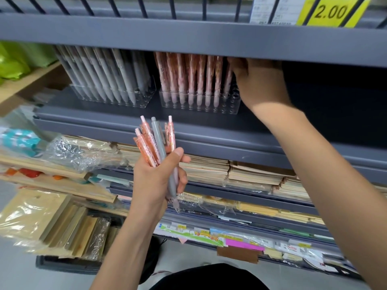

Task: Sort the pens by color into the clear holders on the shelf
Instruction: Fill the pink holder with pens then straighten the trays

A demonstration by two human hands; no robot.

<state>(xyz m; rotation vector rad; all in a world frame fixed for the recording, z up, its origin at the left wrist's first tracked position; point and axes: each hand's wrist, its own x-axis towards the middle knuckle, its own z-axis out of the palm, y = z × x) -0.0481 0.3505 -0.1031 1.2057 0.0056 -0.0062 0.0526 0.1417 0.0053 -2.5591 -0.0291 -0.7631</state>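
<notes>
My left hand [156,176] grips a bunch of pens [156,143] in front of the shelf: several orange-pink patterned ones and one grey one, their clicker ends up. On the grey shelf [104,114] stand two clear holders. The left holder [117,97] is full of grey pens [109,74]. The right holder [199,103] carries orange-pink pens [194,78]. My right hand [259,82] reaches under the upper shelf at the right end of the orange-pink row, its fingertips at the tops of the pens there. Whether it pinches a pen is hidden.
The upper shelf edge [188,36] hangs low over the pens, with a yellow price tag [330,12] above. Stacks of notebooks [251,172] fill the shelves below. A wooden rack [52,174] with wrapped goods stands at the left. The shelf right of the holders is dark.
</notes>
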